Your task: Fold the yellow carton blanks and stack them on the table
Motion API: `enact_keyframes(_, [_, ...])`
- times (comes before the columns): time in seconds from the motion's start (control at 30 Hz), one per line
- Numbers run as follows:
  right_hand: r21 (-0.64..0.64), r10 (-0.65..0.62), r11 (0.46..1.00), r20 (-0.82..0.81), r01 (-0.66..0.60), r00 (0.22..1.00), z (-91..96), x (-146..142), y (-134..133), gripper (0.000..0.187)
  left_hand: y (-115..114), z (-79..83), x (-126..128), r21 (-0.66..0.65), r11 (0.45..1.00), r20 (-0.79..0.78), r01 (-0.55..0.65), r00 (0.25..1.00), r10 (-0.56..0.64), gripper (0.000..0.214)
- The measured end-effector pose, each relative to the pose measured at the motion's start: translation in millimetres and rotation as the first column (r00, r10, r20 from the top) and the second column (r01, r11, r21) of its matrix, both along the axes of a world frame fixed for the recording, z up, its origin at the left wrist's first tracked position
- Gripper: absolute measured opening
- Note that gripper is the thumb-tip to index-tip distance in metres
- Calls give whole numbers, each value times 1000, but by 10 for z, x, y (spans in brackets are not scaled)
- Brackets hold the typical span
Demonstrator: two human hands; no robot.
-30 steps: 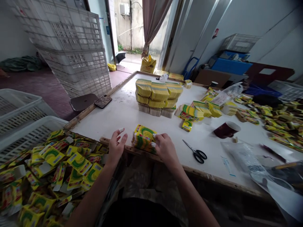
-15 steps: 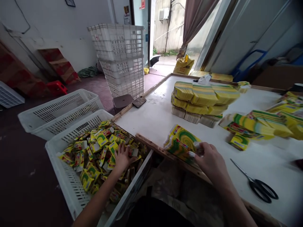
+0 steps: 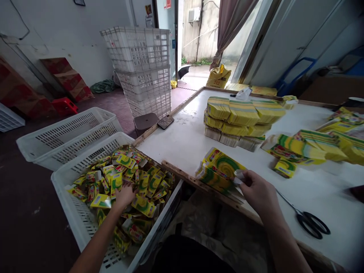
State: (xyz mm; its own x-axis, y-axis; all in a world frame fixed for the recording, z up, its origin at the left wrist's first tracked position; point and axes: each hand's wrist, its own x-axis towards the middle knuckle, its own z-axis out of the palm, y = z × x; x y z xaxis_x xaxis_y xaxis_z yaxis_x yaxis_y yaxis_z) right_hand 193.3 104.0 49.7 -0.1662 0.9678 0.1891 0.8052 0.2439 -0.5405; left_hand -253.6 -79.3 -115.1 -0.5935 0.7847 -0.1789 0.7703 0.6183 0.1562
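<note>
My left hand is down in a white plastic crate, among a heap of small yellow-and-green boxes. Its thumb and fingers are apart, the fingertips partly hidden by the boxes. On the near table edge lies a fanned stack of flat printed cartons. My right hand is at the stack's right end, thumb and forefinger closed on a carton's edge. White material covers that spot; whether it is a flap or a fingertip wrap is unclear.
Black-handled scissors lie right of my right hand. Bundled carton stacks stand farther back, with more cartons to the right. A phone rests by the left edge. Beyond are another crate and tall stacked crates.
My left hand has moved left and nearer to me across the heap, and boxes there have shifted. My right hand stays at the carton stack, its fingers closer together.
</note>
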Motion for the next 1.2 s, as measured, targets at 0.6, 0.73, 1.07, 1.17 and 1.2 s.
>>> enact_keyframes(0.6, [-214, 232, 891, -541, -399, 808, 36, -567, -891, 4, 662, 1458, 2815, 502, 579, 634, -642, -182, -752, 48])
enact_keyframes(0.73, [-322, 66, 851, -717, -414, 694, -61, -542, -970, 13, 790, 1513, 2894, 353, 460, 618, -815, -166, -768, 41])
enact_keyframes(1.07, [-364, -29, 828, -788, -427, 615, -38, -606, -1088, 20, 684, 1321, 2829, 472, 456, 689, -754, -7, -724, 49])
enact_keyframes(1.17, [-441, -96, 751, -809, -491, 580, -52, -584, -1051, 26, 617, 1197, 2788, 593, 485, 691, -643, 98, -716, 55])
enact_keyframes(1.2, [-453, -104, 727, -815, -515, 570, -58, -578, -1042, 26, 608, 1178, 2770, 604, 496, 697, -624, 110, -709, 56])
